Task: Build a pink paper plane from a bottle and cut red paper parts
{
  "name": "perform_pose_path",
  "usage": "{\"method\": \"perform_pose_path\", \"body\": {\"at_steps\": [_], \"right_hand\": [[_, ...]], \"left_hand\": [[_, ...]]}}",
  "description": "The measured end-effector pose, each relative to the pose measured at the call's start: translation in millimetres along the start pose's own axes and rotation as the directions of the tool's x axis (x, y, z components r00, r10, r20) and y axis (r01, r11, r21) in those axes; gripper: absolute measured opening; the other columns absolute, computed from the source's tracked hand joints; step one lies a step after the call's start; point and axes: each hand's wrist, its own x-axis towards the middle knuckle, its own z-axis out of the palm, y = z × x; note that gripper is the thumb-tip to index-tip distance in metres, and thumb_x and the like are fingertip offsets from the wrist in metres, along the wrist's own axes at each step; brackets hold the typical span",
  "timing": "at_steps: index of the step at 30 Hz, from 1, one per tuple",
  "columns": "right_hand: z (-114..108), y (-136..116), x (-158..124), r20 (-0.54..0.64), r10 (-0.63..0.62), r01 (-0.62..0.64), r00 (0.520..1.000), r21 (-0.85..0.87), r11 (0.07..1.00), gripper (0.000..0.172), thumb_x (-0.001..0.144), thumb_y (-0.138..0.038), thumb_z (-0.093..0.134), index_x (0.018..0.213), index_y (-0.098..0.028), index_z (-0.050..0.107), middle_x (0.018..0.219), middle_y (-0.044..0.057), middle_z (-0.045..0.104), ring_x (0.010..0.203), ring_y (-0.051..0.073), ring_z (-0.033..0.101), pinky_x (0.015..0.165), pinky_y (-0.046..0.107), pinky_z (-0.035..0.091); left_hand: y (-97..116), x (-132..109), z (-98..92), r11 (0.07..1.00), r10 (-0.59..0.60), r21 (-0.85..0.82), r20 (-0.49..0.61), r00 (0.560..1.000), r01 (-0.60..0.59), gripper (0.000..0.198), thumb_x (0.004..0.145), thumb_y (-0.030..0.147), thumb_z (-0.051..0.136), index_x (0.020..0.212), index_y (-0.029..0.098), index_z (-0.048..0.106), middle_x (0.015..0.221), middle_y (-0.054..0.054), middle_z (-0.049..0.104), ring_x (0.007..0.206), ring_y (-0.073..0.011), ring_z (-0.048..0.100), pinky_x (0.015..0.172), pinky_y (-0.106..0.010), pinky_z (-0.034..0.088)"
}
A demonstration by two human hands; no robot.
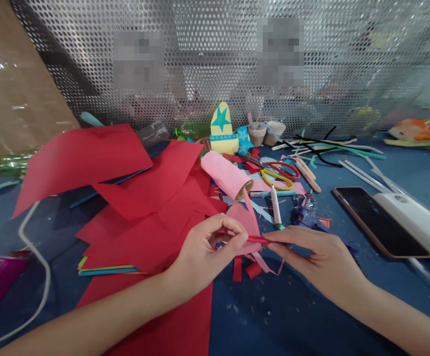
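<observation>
Fingers (240, 240) of the left hand (200, 259) and right hand (322, 259) are pinching a red strip (256, 239) from either side, probably keeping it straight over the near worktop (259, 321)

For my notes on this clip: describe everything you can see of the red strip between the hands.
The red paper strip is narrow, plain and looks like paper. Its bare middle runs nearly level, dipping slightly to the right. The left hand pinches it between thumb and fingers, with some red also showing inside that hand's curl; the right hand pinches its other end at the fingertips. It appears in front of a pink paper piece. Whether it is folded or rolled is unclear.
</observation>
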Motion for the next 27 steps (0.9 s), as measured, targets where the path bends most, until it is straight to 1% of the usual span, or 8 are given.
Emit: {"method": "perform_pose_path", "body": {"at_steps": [2, 4, 7, 12, 15, 18, 20, 27], "right_hand": [[0, 1, 0, -0.019, -0.026, 0.026, 0.999, -0.001, 1.0, 0.017, 0.083, -0.015, 0.059, 0.089, -0.023, 0.073, 0.079, -0.001, 0.075, 0.068, 0.013, 0.069, 0.063, 0.019, 0.056], [0, 2, 1, -0.025, -0.043, 0.043, 0.999, -0.013, 0.999, 0.018, 0.084, -0.014, 0.059, 0.089, -0.023, 0.073, 0.078, -0.001, 0.074, 0.067, 0.012, 0.069, 0.062, 0.018, 0.056], [1, 4, 0, -0.026, -0.058, 0.056, 0.998, -0.046, 0.997, 0.017, 0.084, -0.014, 0.06, 0.091, -0.023, 0.072, 0.081, 0.0, 0.074, 0.07, 0.013, 0.07, 0.066, 0.02, 0.058], [3, 2, -1, -0.016, -0.104, 0.103, 0.994, -0.069, 0.992, 0.016, 0.084, -0.015, 0.061, 0.096, -0.023, 0.068, 0.089, 0.001, 0.074, 0.078, 0.015, 0.071, 0.071, 0.022, 0.059], [3, 0, -2, -0.018, -0.155, 0.153, 0.988, -0.064, 0.986, 0.015, 0.086, -0.014, 0.059, 0.094, -0.023, 0.067, 0.086, 0.001, 0.074, 0.077, 0.013, 0.071, 0.072, 0.021, 0.059], [2, -2, -2, -0.023, -0.18, 0.178, 0.983, -0.052, 0.983, 0.015, 0.086, -0.012, 0.059, 0.094, -0.022, 0.067, 0.086, 0.002, 0.073, 0.078, 0.013, 0.07, 0.073, 0.021, 0.058], [2, -3, -2, -0.008, -0.193, 0.193, 0.981, -0.031, 0.981, 0.015, 0.085, -0.01, 0.061, 0.094, -0.021, 0.067, 0.085, 0.002, 0.073, 0.077, 0.013, 0.07, 0.072, 0.02, 0.057], [3, -7, 0, -0.008, -0.286, 0.287, 0.958, 0.005, 0.958, 0.014, 0.084, -0.006, 0.062, 0.092, -0.017, 0.068, 0.081, 0.004, 0.07, 0.075, 0.011, 0.067, 0.071, 0.017, 0.054]], "left_hand": [[-1, 1, -0.4, 0.999, -0.033, 0.002, 0.055, 0.998, 0.033, 0.004, 0.075, 0.017, 0.066, 0.078, 0.018, 0.064, 0.078, 0.0, 0.067, 0.073, -0.0118, 0.064, 0.067, -0.019, 0.053], [-3, 1, -0.9, 0.998, -0.059, -0.008, 0.113, 0.992, 0.06, 0.011, 0.073, 0.017, 0.07, 0.084, 0.018, 0.066, 0.082, 0.0, 0.069, 0.075, -0.0127, 0.067, 0.069, -0.02, 0.055], [-6, 1, -1.2, 0.999, -0.05, 0.003, 0.127, 0.991, 0.05, 0.008, 0.075, 0.018, 0.07, 0.083, 0.018, 0.068, 0.08, 0.0, 0.071, 0.072, -0.0125, 0.068, 0.066, -0.019, 0.055], [-6, 0, -0.4, 0.986, 0.151, 0.057, 0.102, 0.983, -0.157, 0.004, 0.076, 0.014, 0.07, 0.078, 0.017, 0.068, 0.076, -0.001, 0.07, 0.071, -0.0116, 0.066, 0.064, -0.017, 0.054], [-5, -1, 0.0, 0.948, 0.284, 0.108, 0.131, 0.95, -0.299, 0.006, 0.077, 0.011, 0.069, 0.075, 0.016, 0.066, 0.075, -0.002, 0.069, 0.071, -0.012, 0.065, 0.067, -0.02, 0.053], [-3, -2, 0.3, 0.904, 0.371, 0.156, 0.179, 0.911, -0.398, 0.009, 0.078, 0.008, 0.067, 0.075, 0.016, 0.064, 0.076, -0.003, 0.069, 0.072, -0.0126, 0.065, 0.07, -0.022, 0.053], [-1, -2, 0.9, 0.884, 0.397, 0.176, 0.208, 0.894, -0.434, 0.011, 0.078, 0.005, 0.065, 0.078, 0.016, 0.064, 0.079, -0.004, 0.07, 0.074, -0.013, 0.065, 0.07, -0.023, 0.053], [0, -3, 1.9, 0.854, 0.412, 0.224, 0.263, 0.873, -0.47, 0.011, 0.077, 0.005, 0.065, 0.08, 0.016, 0.062, 0.08, -0.005, 0.07, 0.073, -0.0134, 0.066, 0.069, -0.023, 0.054]]}}
